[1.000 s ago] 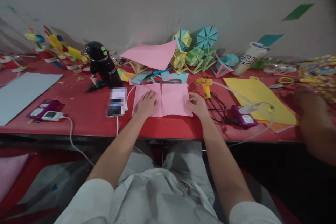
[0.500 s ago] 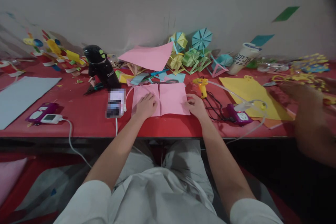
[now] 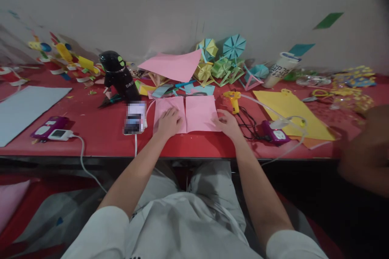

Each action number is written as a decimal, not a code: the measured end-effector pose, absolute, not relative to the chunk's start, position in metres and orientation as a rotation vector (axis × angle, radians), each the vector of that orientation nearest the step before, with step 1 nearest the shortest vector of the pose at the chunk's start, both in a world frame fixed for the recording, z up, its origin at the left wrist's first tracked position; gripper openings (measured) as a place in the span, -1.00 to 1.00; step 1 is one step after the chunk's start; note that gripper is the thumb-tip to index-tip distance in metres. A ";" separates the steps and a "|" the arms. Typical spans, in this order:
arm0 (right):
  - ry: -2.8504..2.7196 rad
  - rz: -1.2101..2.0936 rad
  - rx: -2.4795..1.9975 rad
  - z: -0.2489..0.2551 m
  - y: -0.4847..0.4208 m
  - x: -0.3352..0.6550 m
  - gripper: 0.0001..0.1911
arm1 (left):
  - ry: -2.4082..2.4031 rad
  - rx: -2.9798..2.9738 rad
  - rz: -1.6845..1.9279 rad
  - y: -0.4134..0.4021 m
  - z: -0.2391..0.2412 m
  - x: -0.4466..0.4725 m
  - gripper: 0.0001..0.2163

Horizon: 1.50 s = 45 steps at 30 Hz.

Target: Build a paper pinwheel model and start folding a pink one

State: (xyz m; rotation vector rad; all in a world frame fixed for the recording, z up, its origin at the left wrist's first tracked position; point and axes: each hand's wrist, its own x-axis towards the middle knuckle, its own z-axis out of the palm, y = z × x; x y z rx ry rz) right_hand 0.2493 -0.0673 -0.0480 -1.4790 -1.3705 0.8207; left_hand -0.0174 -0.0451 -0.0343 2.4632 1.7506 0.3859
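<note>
A pink sheet of paper (image 3: 199,111) with a crease down its middle lies on the red tabletop in front of me. My left hand (image 3: 170,121) rests flat on its left half, palm down with fingers stretched out. At the right edge, my right hand (image 3: 225,122) has curled fingers, with the paper's edge between thumb and fingers. A phone (image 3: 135,119) with a blurred screen lies to the left of the paper. A yellow glue gun (image 3: 233,100) sits just to the right, beyond my right hand.
Paper umbrellas (image 3: 234,46), another pink sheet (image 3: 173,64) and a black bottle (image 3: 120,79) stand at the back. Purple power strips (image 3: 275,133) with cables flank me. Yellow sheets (image 3: 291,113) and a cup (image 3: 281,69) are right. Another person's arm (image 3: 367,153) reaches in.
My hands and the pink paper hold nearly the same position. The other person's arm at the right has drawn back toward the table's front edge. The view has tilted slightly.
</note>
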 end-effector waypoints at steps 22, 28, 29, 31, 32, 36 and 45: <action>-1.370 1.101 -1.391 -0.046 -0.090 0.254 -0.26 | 1.630 2.469 0.310 -0.051 -0.033 -0.024 -0.50; -1.390 1.051 -1.405 -0.048 -0.093 0.263 -0.31 | 1.650 2.458 0.298 -0.051 -0.035 -0.024 -0.51; -1.386 1.043 -1.406 -0.048 -0.095 0.265 -0.32 | 1.652 2.460 0.301 -0.050 -0.036 -0.024 -0.51; -1.374 1.037 -1.390 -0.047 -0.097 0.267 -0.32 | 1.658 2.468 0.310 -0.050 -0.037 -0.024 -0.51; -1.368 1.036 -1.376 -0.047 -0.099 0.267 -0.31 | 1.665 2.473 0.318 -0.050 -0.037 -0.024 -0.51; -1.322 1.027 -1.312 -0.042 -0.106 0.265 -0.31 | 1.712 2.484 0.411 -0.054 -0.030 -0.024 -0.60; -1.308 1.170 -1.076 -0.021 -0.105 0.239 -0.28 | 1.403 1.647 0.866 -0.034 0.005 0.000 -0.52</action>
